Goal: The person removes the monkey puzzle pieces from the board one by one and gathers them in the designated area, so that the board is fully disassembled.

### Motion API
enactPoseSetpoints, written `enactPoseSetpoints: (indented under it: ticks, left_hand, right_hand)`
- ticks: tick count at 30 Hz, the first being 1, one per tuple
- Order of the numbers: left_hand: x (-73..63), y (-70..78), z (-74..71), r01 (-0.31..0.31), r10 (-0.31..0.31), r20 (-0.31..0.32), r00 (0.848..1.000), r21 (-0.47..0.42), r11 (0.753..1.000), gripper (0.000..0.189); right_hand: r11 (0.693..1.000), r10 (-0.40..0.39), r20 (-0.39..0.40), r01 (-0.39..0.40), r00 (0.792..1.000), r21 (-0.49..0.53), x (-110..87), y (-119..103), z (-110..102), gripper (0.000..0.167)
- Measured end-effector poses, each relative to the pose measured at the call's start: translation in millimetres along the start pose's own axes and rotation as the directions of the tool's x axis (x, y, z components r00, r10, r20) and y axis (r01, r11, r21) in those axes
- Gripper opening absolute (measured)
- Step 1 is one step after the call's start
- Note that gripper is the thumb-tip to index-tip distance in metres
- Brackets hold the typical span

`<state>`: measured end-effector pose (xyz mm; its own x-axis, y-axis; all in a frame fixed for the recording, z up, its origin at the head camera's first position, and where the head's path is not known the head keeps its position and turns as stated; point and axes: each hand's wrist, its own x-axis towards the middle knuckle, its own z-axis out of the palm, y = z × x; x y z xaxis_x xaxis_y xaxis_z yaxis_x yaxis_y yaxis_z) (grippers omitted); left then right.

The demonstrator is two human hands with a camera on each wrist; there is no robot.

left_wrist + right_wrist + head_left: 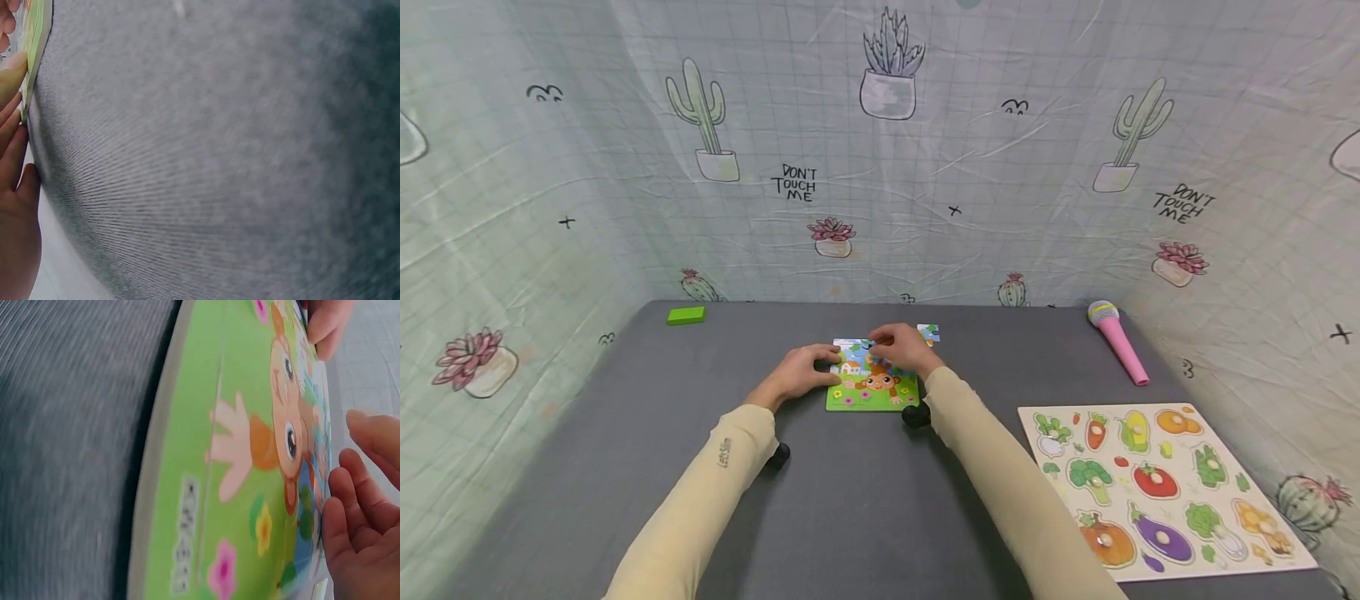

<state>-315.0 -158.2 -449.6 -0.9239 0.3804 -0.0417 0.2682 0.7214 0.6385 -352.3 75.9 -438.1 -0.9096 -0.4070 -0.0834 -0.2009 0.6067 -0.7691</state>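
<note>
The left hand (797, 372) rests relaxed against the left edge of a monkey jigsaw puzzle (871, 393), thumb and fingers spread apart. The right hand (907, 348) is over the puzzle's upper right part, loosely bent with a gap between its digits and nothing visible in it. A loose puzzle piece (928, 332) lies just beyond the right hand; a pink toy microphone (1122, 346) is well to its right.

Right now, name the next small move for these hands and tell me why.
I'd probably take the right hand to the loose piece: it lies off the puzzle, by its far right corner and close to that hand, while the left hand touches the puzzle's left edge and could steady it.
</note>
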Motion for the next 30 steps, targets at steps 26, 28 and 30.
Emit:
enactPoseSetpoints:
  ticks: [26,28,30]
  left_hand:
    - [-2.4,0.8,-1.4,0.008,-0.008,0.012,1.0,-0.009,1.0,0.043]
    - [-2.2,0.8,-1.3,0.004,-0.004,0.01,1.0,-0.008,1.0,0.043]
    - [-1.8,0.3,-1.3,-0.002,0.002,0.009,1.0,-0.004,1.0,0.043]
  right_hand:
    - [0.972,0.103,0.064,-0.087,0.993,-0.218,8.7,-15.9,13.1,0.027]
    - [0.971,0.103,0.057,-0.088,0.993,-0.221,9.7,-15.4,13.5,0.026]
    - [0.971,0.104,0.049,-0.091,0.993,-0.219,10.6,-15.1,13.9,0.025]
